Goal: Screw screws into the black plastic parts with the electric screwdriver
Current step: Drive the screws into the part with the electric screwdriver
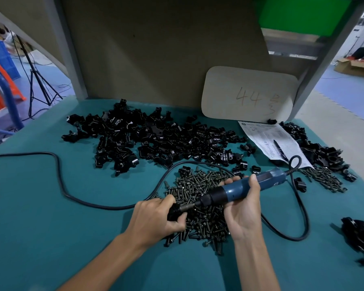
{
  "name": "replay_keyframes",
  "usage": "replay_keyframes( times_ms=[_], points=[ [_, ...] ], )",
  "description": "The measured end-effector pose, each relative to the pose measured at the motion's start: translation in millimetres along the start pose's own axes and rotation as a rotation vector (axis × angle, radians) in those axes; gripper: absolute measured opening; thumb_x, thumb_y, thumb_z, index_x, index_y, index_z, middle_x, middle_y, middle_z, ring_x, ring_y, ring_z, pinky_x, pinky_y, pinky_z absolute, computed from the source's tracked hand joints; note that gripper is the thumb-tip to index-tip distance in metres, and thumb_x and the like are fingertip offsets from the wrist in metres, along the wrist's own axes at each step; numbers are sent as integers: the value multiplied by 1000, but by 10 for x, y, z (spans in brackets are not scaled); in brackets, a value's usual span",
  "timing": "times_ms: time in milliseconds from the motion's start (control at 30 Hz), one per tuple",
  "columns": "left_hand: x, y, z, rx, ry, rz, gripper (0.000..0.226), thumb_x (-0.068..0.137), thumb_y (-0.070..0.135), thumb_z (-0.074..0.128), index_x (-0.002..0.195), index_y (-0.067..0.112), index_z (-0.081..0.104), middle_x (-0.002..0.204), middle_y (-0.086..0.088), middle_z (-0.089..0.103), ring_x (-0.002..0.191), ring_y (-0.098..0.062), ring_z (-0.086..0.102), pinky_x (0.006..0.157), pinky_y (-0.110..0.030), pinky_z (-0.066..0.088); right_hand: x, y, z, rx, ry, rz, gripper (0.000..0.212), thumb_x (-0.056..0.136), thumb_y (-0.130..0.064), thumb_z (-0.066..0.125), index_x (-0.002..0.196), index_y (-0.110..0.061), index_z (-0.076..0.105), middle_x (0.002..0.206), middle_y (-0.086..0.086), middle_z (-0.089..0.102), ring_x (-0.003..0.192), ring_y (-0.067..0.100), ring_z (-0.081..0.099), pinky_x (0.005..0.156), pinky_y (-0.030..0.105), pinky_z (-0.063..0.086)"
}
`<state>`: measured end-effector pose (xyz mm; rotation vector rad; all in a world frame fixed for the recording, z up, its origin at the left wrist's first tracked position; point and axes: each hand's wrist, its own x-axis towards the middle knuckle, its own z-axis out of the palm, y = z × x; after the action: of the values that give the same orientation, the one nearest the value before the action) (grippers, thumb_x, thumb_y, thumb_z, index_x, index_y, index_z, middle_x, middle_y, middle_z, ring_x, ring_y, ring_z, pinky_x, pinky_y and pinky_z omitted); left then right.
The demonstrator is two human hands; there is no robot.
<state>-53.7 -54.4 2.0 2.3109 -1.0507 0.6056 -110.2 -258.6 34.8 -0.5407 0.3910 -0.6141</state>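
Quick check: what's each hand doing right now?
Left hand: grips a black plastic part.
Right hand: grips the electric screwdriver.

A teal mat (pixel 51 206) covers the table; a brown backboard (pixel 156 49) stands upright at its far edge; a pale card (pixel 248 93) marked "44" leans against the backboard; a printed sheet (pixel 259 135) lies below the card, a pen (pixel 281 150) on it; a tripod (pixel 31 85) and a blue crate (pixel 0 57) stand far left; a cardboard box (pixel 353 67) sits far right; a green panel (pixel 303 15) shows above.
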Motion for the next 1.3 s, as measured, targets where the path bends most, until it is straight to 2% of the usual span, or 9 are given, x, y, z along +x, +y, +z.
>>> replay_keyframes(
  times_ms=[500, 667, 800, 1033, 1100, 1200, 1233, 1267, 1300],
  points=[
    [-10, -3, 1, 16, 7, 23, 32, 76, 45, 61, 67, 15, 55, 48, 10, 46, 40, -10, 42, 34, -20, 30, -47, -26, 29, -17, 6, 4, 68, 79, -43, 74, 135, -18, 45, 94, 4, 59, 81, 16, 66, 77, 35, 62],
    [17, 37, -95, -70, -122, -75, 32, 77, 49, 59, 68, 18, 53, 49, 11, 46, 41, -7, 39, 37, -21, 33, -70, -81, 58, -10, -20, 16, 48, 91, -46, 66, 126, -18, 47, 93, 3, 59, 79, 16, 66, 80, 37, 61],
    [109, 147, -197, -584, -298, -422, 39, 78, 55, 59, 68, 18, 51, 52, 10, 48, 45, -4, 41, 44, -23, 34, -130, -299, 209, -14, -126, -30, 52, 86, -54, 67, 117, -16, 49, 91, 1, 62, 83, 17, 65, 92, 41, 59],
    [224, 152, -492, -1016, -390, -543, 43, 73, 62, 59, 68, 20, 53, 69, -6, 41, 59, -18, 34, 54, -27, 27, -184, -849, 382, -179, -199, -254, 42, 91, -27, 70, 125, -16, 47, 91, 0, 64, 82, 17, 68, 82, 39, 60],
    [179, 90, -555, -977, -353, -587, 50, 75, 69, 57, 72, 20, 50, 67, 0, 40, 58, -14, 35, 56, -25, 27, -164, -1079, 329, -352, -164, -264, 44, 92, -23, 69, 130, -19, 47, 95, 4, 67, 79, 19, 71, 77, 37, 61],
    [192, 122, -599, -1004, -316, -594, 49, 83, 76, 51, 69, 29, 49, 68, 20, 35, 59, 2, 30, 60, -33, 36, -148, -1112, 127, -961, -14, -182, 54, 88, -24, 77, 127, -24, 40, 109, 12, 66, 75, 24, 74, 66, 40, 63],
    [218, 161, -600, -1015, -324, -601, 45, 88, 75, 49, 71, 34, 56, 62, -1, 59, 60, -16, 60, 68, -44, 45, -157, -1043, 27, -1193, 32, -178, 53, 89, -25, 77, 125, -24, 40, 109, 11, 66, 79, 28, 73, 68, 47, 63],
    [235, 194, -596, -1021, -347, -612, 38, 93, 70, 47, 77, 38, 61, 99, 1, 58, 101, -13, 49, 82, -56, 47, -168, -964, -72, -1389, 57, -187, 51, 89, -27, 77, 124, -22, 41, 108, 9, 65, 82, 31, 71, 72, 54, 61],
    [254, 233, -593, -1025, -372, -629, 36, 96, 64, 45, 82, 37, 64, 88, 3, 66, 97, -15, 56, 93, -59, 44, -181, -892, -160, -1529, 64, -202, 48, 88, -28, 77, 123, -22, 45, 106, 8, 65, 85, 31, 68, 76, 55, 59]
  ],
)
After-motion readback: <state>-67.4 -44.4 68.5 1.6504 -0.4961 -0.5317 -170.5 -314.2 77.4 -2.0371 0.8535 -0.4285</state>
